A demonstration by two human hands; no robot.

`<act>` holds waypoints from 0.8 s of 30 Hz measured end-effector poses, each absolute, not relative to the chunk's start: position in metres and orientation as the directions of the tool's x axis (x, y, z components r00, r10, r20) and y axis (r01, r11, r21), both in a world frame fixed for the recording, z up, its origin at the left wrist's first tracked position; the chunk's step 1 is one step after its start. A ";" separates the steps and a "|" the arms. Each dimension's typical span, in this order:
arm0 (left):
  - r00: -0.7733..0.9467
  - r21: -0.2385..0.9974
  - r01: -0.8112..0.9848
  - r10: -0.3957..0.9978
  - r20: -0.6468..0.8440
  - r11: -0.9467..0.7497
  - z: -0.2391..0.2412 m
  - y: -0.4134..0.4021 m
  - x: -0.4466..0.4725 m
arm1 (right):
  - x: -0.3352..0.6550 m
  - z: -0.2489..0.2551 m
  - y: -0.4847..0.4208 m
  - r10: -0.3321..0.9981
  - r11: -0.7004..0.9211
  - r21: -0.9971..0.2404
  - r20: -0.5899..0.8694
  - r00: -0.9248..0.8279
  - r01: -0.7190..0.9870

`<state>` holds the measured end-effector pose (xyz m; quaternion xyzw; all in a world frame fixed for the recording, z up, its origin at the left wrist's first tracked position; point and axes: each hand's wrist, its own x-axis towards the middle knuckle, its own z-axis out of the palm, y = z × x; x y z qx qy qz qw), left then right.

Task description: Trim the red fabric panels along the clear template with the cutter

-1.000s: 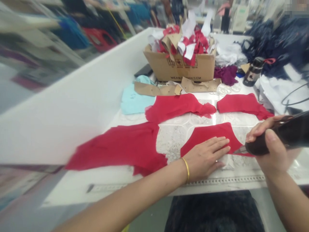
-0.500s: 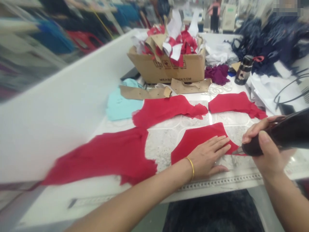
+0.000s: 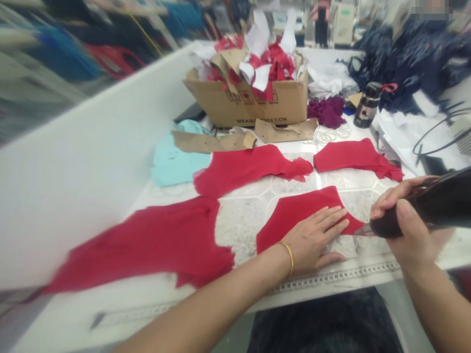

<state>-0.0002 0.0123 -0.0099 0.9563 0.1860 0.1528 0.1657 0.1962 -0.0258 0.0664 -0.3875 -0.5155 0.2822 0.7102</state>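
My left hand (image 3: 318, 240) lies flat, fingers spread, on a cut piece of red fabric (image 3: 294, 213). A yellow bangle circles that wrist. The fingers of my right hand (image 3: 412, 223) wrap round a black hand-held tool (image 3: 437, 203) with a pointed metal tip. Its tip meets the right corner of the same red piece; the tool's rear end runs out of frame. A larger red fabric piece (image 3: 147, 245) lies to the left. Farther back are two more red pieces, one in the middle (image 3: 250, 166) and one at right (image 3: 348, 154).
Behind the fabric stands a cardboard box (image 3: 250, 105) heaped with scraps. Brown paper strips (image 3: 213, 141), light-blue fabric (image 3: 180, 164) and a black bottle (image 3: 368, 105) lie or stand nearby. A measuring tape (image 3: 331, 277) runs along the front edge. A white side wall (image 3: 91, 162) rises at left.
The whole view shifts slightly, so the table's things appear a little farther left. Both hands and the tool tip stay at nearly the same place on the red piece.
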 end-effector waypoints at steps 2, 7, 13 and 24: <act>0.880 0.382 0.304 0.411 0.238 -0.873 -0.010 0.012 0.000 | 0.203 0.068 -0.027 0.798 0.540 -0.842 0.511 0.321 -0.002; 0.875 0.387 0.302 0.414 0.250 -0.871 -0.011 0.012 -0.001 | 0.218 0.071 -0.030 0.778 0.534 -0.842 0.526 0.344 0.079; 0.880 0.372 0.321 0.419 0.223 -0.871 -0.011 0.012 -0.002 | 0.222 0.070 -0.032 0.765 0.521 -0.845 0.524 0.375 0.118; 0.659 0.395 0.509 0.642 0.392 -0.765 0.015 0.014 -0.023 | 0.223 0.069 -0.028 0.735 0.526 -0.847 0.496 0.463 0.072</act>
